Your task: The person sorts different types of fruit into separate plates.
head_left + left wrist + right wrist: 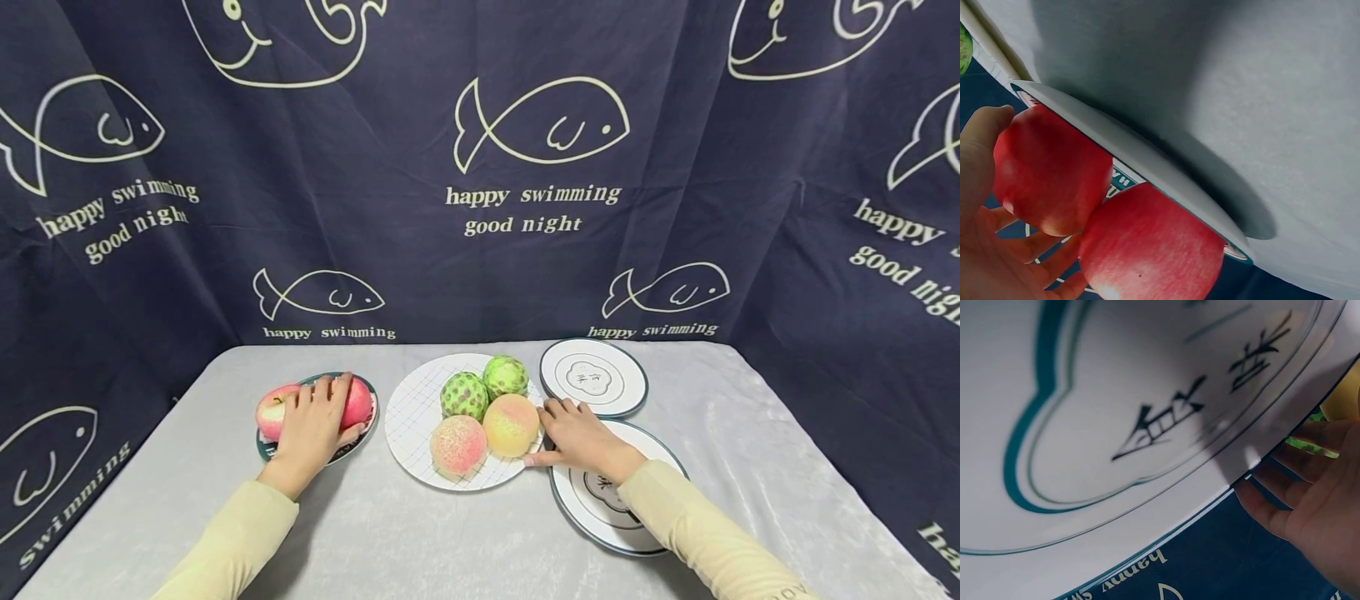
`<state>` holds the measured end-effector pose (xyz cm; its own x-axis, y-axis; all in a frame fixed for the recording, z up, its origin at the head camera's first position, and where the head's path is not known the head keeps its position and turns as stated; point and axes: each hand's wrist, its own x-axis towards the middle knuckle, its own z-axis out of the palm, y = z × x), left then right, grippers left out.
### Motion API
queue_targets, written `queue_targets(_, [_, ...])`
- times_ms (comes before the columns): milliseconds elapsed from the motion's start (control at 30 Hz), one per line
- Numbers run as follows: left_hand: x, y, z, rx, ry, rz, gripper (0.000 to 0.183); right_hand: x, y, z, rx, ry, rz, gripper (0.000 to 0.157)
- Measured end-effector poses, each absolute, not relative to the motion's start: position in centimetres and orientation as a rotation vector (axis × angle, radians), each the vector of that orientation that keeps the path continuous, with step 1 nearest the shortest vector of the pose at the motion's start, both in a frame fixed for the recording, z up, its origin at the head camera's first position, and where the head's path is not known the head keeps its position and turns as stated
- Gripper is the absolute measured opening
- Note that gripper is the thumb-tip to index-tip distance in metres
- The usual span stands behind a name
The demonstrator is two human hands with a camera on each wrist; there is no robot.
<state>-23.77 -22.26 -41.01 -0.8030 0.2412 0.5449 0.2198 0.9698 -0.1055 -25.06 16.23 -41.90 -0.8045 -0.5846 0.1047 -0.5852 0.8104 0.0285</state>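
Over the small dark-rimmed plate [349, 450] at the left, my left hand [313, 421] grips the right-hand red apple [1054, 169], thumb on one side and fingers on the other. A second apple [1154, 244] lies against it on the plate. My right hand [581, 437] is at the right edge of the checked white plate [416, 408], its thumb and fingers spread beside a yellow-orange peach [512, 426]. A pinker peach [458, 447] and two green, brown-spotted round fruits [464, 395] share that plate.
Below my right hand and forearm lies a white plate with a dark rim [577, 500], partly covered. Another similar plate [626, 379] sits behind it. A pale grey cloth [420, 542] covers the table, and a navy fish-print curtain [420, 250] stands around its back and sides.
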Motion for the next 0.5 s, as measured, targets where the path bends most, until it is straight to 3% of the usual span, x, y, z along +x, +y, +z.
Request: queue_targets(500, [-23.4, -20.7, -40.1, -0.361, -2.531, 0.021, 0.070, -25.0, 16.4, -40.4, 0.939, -2.874, 0.006, 0.080])
